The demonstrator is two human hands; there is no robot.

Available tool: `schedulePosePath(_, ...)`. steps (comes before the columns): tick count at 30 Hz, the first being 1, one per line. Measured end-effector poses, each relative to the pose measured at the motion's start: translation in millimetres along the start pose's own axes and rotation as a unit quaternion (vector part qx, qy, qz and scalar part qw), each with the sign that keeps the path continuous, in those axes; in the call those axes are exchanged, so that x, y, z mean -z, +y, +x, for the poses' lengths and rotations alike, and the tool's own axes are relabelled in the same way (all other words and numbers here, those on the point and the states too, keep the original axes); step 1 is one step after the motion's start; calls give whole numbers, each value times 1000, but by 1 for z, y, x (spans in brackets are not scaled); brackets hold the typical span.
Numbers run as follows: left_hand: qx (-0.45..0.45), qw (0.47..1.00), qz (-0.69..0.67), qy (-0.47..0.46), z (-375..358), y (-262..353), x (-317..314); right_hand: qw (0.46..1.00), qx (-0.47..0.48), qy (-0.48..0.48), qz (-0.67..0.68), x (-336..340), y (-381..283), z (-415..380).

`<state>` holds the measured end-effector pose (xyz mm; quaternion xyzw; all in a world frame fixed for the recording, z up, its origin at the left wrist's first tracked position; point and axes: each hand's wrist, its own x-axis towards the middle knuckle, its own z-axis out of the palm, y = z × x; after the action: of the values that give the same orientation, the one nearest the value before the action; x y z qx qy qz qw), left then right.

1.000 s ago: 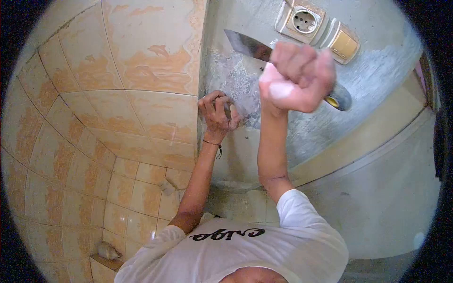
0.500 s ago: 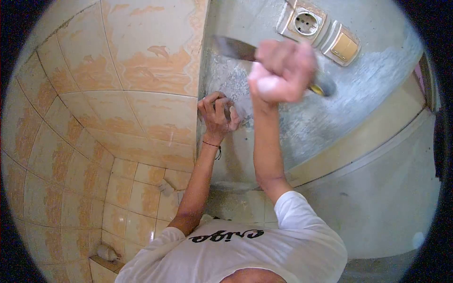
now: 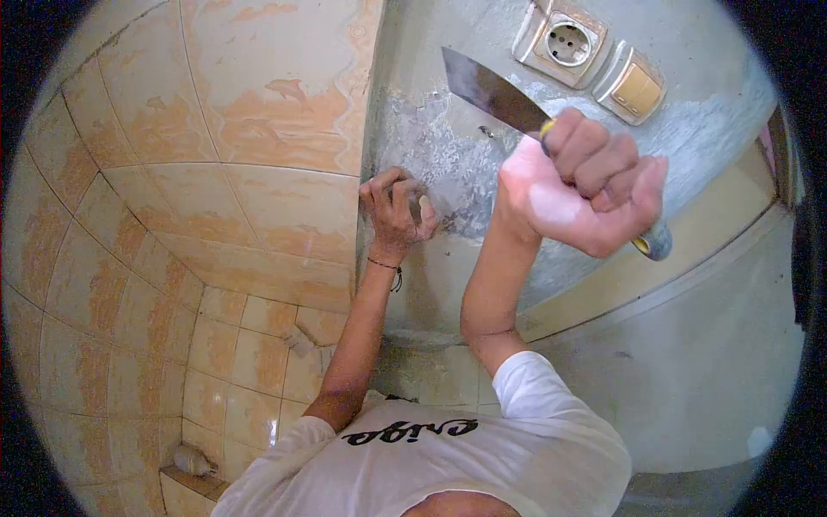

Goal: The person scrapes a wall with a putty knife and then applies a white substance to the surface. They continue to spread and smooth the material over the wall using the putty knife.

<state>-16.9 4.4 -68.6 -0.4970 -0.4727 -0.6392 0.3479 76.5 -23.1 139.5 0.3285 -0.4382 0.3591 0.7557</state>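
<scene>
My left hand (image 3: 394, 209) is pressed against the grey plastered wall (image 3: 448, 276), right beside the tile edge. Its fingers are closed on a small metal piece (image 3: 416, 205), mostly hidden, so I cannot tell what it is. My right hand (image 3: 586, 185) is raised in front of the wall in a fist around the handle of a large knife (image 3: 493, 88). The wide blade points up and left over a roughened, chipped patch of plaster (image 3: 431, 142). The handle's end (image 3: 655, 244) sticks out below the fist.
A wall socket (image 3: 564, 39) and a light switch (image 3: 636, 89) sit on the grey wall just above the blade. Orange-and-cream tiles (image 3: 258, 112) cover the wall to the left. A cream strip (image 3: 689, 250) runs along the right.
My right hand swung the knife left toward the chipped patch, then drew back to the right and lower. The left hand stayed in place on the wall.
</scene>
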Motion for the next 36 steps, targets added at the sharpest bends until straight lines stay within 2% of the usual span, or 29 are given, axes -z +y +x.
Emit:
schedulePosePath(1,1,1000,0,-9,-1,0,1,999,21,19,-25,2,4,-2)
schedulePosePath(2,2,1000,0,-11,-2,2,1,934,178,-110,-289,7,26,-3)
schedulePosePath(3,9,1000,3,-11,-2,3,2,933,178,-109,-292,8,26,-9)
schedulePosePath(4,15,1000,5,-10,-1,4,2,983,65,-74,-156,9,25,-13)
schedulePosePath(5,12,1000,4,-10,-1,3,1,998,-47,-38,-13,6,24,-13)
schedulePosePath(6,5,1000,1,-7,-2,1,0,998,-45,-40,-10,1,21,-11)
schedulePosePath(9,0,1000,1,-2,-1,-2,-1,996,15,62,-59,-18,2,-9)
schedulePosePath(10,0,1000,-2,-7,-3,-1,1,996,11,62,-59,-14,6,-12)
schedulePosePath(13,-4,1000,-2,-3,-4,-4,-2,999,-40,-26,-21,7,25,-21)
schedulePosePath(14,-6,1000,-2,-1,-3,-4,-3,996,20,-31,-81,2,18,-18)
schedulePosePath(17,-4,1000,-1,-3,-1,-2,-1,999,-11,-29,-37,0,2,-11)
schedulePosePath(18,-1,1000,-3,1,-2,-2,-2,971,124,-25,-201,-3,23,-15)
schedulePosePath(19,2,1000,-6,1,-3,-1,-1,971,122,-24,-204,-3,20,-17)
schedulePosePath(21,3,1000,-8,-1,-5,-2,-2,994,-6,-31,-107,-5,13,-14)
schedulePosePath(22,5,1000,-10,-2,-5,-2,-2,994,-5,-30,-109,-6,6,-12)
schedulePosePath(25,6,1000,-9,-11,-1,1,1,996,29,88,15,-6,-10,-3)
schedulePosePath(26,7,1000,-8,-11,-1,0,0,964,79,244,-71,-5,7,-9)
schedulePosePath(27,1,1000,-4,-4,-2,-1,-1,963,77,246,-74,-4,11,-10)
schedulePosePath(28,-8,1000,-1,4,-3,-1,-2,991,32,100,-86,-3,12,-11)
schedulePosePath(29,-8,1000,-1,2,-3,-1,-1,994,-14,-49,-95,-3,13,-11)
schedulePosePath(33,-7,1000,-5,-10,-2,-1,0,999,-4,-20,-47,-5,-10,-2)
schedulePosePath(34,-11,1000,0,-12,-2,-1,1,997,14,56,-57,-8,0,-6)
schedulePosePath(36,-7,1000,0,-10,-2,0,1,997,-15,42,-67,-7,11,-13)
